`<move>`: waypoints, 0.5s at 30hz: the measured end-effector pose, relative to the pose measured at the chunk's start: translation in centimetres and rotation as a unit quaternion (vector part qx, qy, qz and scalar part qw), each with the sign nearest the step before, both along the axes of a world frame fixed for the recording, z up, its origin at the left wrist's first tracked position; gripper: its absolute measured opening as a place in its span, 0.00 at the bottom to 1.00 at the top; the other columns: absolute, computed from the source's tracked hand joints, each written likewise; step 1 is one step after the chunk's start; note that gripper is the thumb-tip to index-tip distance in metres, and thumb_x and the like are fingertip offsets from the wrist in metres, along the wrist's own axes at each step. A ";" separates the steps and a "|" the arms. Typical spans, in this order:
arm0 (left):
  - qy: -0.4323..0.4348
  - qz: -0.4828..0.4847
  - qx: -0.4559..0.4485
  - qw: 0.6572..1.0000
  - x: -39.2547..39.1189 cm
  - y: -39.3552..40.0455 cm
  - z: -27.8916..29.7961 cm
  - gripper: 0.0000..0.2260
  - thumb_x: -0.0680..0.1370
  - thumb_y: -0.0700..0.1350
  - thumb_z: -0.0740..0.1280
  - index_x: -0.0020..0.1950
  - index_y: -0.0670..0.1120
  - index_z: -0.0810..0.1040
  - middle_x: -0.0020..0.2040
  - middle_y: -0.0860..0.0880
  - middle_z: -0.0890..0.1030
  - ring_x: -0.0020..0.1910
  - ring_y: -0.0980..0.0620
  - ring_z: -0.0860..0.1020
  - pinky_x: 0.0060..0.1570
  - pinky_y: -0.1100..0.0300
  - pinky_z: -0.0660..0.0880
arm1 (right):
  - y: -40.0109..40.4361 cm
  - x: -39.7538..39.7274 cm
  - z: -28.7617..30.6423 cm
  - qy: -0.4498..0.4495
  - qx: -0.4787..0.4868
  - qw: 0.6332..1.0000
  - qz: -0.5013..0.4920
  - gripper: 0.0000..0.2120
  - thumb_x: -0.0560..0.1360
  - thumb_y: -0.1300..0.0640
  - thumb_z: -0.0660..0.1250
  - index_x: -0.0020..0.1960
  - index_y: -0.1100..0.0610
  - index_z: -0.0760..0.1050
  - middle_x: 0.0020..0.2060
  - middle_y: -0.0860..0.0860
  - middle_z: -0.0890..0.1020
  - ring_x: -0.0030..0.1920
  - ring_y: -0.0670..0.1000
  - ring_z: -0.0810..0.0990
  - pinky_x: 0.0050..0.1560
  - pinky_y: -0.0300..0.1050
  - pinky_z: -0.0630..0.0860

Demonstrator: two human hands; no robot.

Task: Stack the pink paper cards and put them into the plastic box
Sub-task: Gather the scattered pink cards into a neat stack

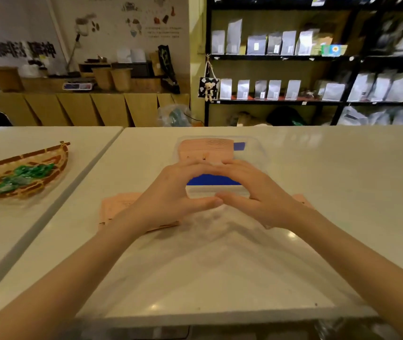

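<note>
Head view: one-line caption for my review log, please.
Both hands, left hand and right hand, meet at the plastic box holding pink cards; more pink cards lie on the table.

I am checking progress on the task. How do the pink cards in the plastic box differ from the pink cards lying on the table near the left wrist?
The pink cards in the box sit inside the clear plastic box, beyond the hands; the pink cards on the table lie on the bare white table. The boxed cards show in full, while the left hand partly covers the table ones. Both are pink with dark print.
</note>
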State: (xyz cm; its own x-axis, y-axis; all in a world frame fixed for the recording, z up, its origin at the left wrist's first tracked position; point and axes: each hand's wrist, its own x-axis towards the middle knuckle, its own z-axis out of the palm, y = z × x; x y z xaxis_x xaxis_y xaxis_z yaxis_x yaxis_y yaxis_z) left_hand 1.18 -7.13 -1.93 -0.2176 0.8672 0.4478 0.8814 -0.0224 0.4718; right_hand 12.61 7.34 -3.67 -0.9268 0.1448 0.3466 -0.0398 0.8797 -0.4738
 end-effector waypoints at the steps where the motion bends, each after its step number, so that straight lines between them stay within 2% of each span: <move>1: 0.002 -0.016 -0.005 1.000 0.6 0.9 -0.1 0.23 0.67 0.54 0.71 0.60 0.59 0.70 0.57 0.68 0.70 0.58 0.73 0.66 0.59 0.77 0.61 | 0.5 1.0 0.3 0.006 -0.002 1.000 -0.016 0.26 0.71 0.40 0.57 0.68 0.46 0.64 0.69 0.44 0.68 0.70 0.42 0.60 0.68 0.39 0.58; 3: 0.008 -0.034 -0.028 0.999 1.8 2.6 -0.4 0.26 0.68 0.56 0.69 0.64 0.58 0.66 0.63 0.64 0.68 0.61 0.70 0.63 0.62 0.73 0.60 | 1.7 2.8 0.5 0.009 -0.011 0.999 -0.051 0.25 0.72 0.42 0.59 0.67 0.47 0.65 0.68 0.44 0.69 0.69 0.41 0.61 0.67 0.38 0.58; 6: -0.007 -0.026 -0.104 0.994 3.6 5.0 -1.4 0.35 0.68 0.59 0.67 0.70 0.56 0.55 0.72 0.58 0.60 0.67 0.63 0.58 0.64 0.65 0.58 | 3.3 5.4 0.3 -0.015 -0.028 0.992 -0.122 0.22 0.74 0.47 0.61 0.66 0.49 0.67 0.68 0.46 0.69 0.70 0.44 0.60 0.69 0.45 0.59; 9: -0.018 -0.029 -0.169 0.985 5.1 6.7 -2.5 0.41 0.67 0.61 0.66 0.72 0.55 0.46 0.75 0.56 0.51 0.72 0.57 0.54 0.65 0.62 0.56 | 4.8 7.3 -0.6 -0.042 -0.064 0.984 -0.159 0.21 0.75 0.48 0.59 0.67 0.50 0.66 0.69 0.48 0.66 0.70 0.45 0.59 0.64 0.38 0.57; 11: 0.007 -0.030 -0.201 0.979 5.8 7.4 -3.2 0.41 0.68 0.63 0.65 0.72 0.54 0.45 0.76 0.54 0.49 0.73 0.56 0.51 0.68 0.60 0.54 | 6.0 8.2 -1.7 -0.081 -0.052 0.982 -0.161 0.23 0.75 0.46 0.58 0.68 0.50 0.63 0.71 0.49 0.64 0.71 0.44 0.56 0.62 0.35 0.55; 12: 0.021 -0.028 -0.212 0.977 6.0 7.8 -3.5 0.41 0.68 0.64 0.64 0.73 0.53 0.46 0.76 0.54 0.49 0.73 0.55 0.51 0.69 0.59 0.53 | 6.6 8.5 -2.3 -0.105 -0.041 0.980 -0.165 0.25 0.74 0.44 0.59 0.69 0.50 0.62 0.71 0.49 0.64 0.72 0.44 0.54 0.64 0.36 0.55; 15: 0.041 -0.008 -0.229 0.972 6.2 8.6 -4.4 0.39 0.69 0.65 0.61 0.73 0.49 0.49 0.76 0.50 0.53 0.73 0.52 0.53 0.69 0.58 0.54 | 7.6 8.9 -3.4 -0.168 -0.037 0.968 -0.181 0.37 0.67 0.35 0.61 0.71 0.49 0.56 0.73 0.49 0.59 0.73 0.46 0.50 0.72 0.47 0.54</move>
